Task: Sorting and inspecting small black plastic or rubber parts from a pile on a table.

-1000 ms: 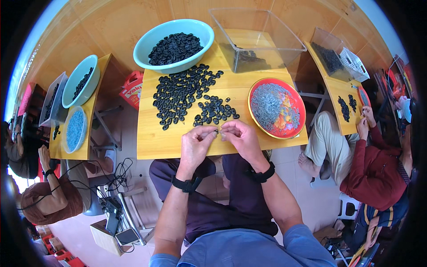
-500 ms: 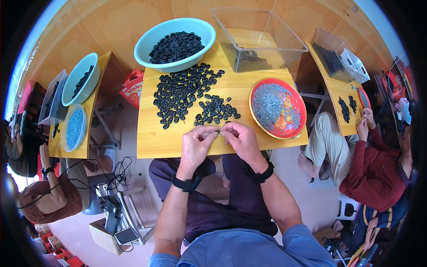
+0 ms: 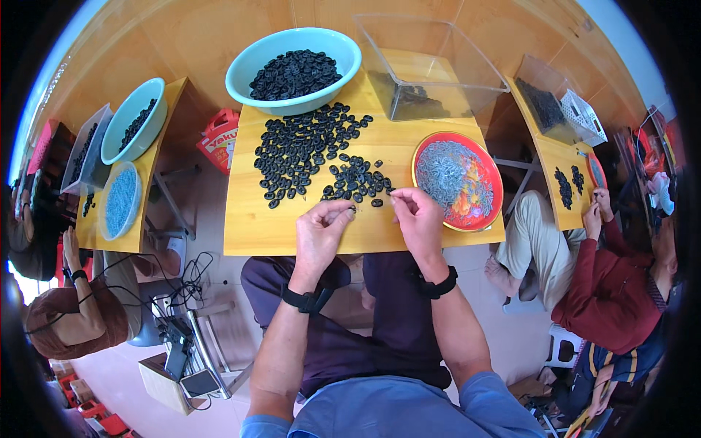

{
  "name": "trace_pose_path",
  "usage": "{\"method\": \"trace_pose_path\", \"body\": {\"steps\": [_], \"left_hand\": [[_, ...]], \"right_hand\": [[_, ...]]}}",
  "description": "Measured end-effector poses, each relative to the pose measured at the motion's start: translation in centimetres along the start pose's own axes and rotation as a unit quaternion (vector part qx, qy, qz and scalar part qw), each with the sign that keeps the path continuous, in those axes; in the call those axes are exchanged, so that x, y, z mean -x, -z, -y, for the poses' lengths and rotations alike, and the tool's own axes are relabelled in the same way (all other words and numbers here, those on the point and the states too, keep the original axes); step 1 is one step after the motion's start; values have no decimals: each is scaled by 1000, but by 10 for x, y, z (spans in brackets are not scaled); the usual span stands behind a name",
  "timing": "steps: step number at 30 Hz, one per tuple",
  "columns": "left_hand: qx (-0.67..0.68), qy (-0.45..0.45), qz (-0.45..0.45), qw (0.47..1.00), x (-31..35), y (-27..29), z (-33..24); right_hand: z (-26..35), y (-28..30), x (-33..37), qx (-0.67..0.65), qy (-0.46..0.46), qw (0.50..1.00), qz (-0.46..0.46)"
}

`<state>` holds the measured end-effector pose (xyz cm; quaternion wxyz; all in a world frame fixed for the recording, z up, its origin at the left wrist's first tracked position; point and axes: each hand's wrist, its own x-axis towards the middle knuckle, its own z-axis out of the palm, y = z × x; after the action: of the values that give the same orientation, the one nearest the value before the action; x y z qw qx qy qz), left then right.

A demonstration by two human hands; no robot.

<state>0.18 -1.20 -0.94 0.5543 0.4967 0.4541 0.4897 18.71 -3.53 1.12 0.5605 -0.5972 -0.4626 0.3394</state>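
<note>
Over the near edge of the yellow wooden table, my left hand pinches a small black oval piece between thumb and forefinger. My right hand is a little apart from it, thumb and forefinger pressed together; whether anything tiny sits between them cannot be made out. Just beyond my fingertips lies a small cluster of black oval pieces. A larger spread of the same pieces covers the table's left part. To the right of my right hand stands a red round tray with thin grey screw-like pieces.
A light-blue basin full of black pieces stands at the back left, a clear plastic box at the back right. Co-workers sit at side tables left and right. Cables hang at lower left.
My hands, together at the fingertips before, have parted. The right hand has moved to the right, toward the red tray; the left still pinches its piece. The view has shifted slightly.
</note>
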Motion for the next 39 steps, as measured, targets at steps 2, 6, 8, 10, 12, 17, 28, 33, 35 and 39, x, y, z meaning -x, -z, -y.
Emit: {"method": "trace_pose_path", "body": {"steps": [2,6,8,10,12,17,28,33,35,39], "left_hand": [[4,-2,-1,1000,-1,0,-1],[1,-12,-6,1000,-1,-4,-4],[-3,-10,-6,1000,-1,-2,-2],[-7,-9,-3,1000,0,-1,-2],[-11,-12,-6,1000,0,-3,-4],[-23,-14,-1,1000,-1,0,-2],[71,-26,45,996,2,5,-9],[95,-7,57,994,-2,9,-4],[99,4,55,994,-3,8,-7],[96,15,45,994,-5,7,-4]], "right_hand": [[1,4,-4,190,129,973,-5],[-6,-2,-7,273,181,945,19],[4,-8,-5,263,152,952,35],[7,-10,-4,335,164,927,49],[8,-10,-4,346,161,923,57],[13,-8,-3,386,179,901,86],[24,-21,8,205,153,958,126],[3,-28,10,87,99,986,103],[3,-28,11,74,88,987,109],[1,-29,11,-77,-60,989,109]]}}
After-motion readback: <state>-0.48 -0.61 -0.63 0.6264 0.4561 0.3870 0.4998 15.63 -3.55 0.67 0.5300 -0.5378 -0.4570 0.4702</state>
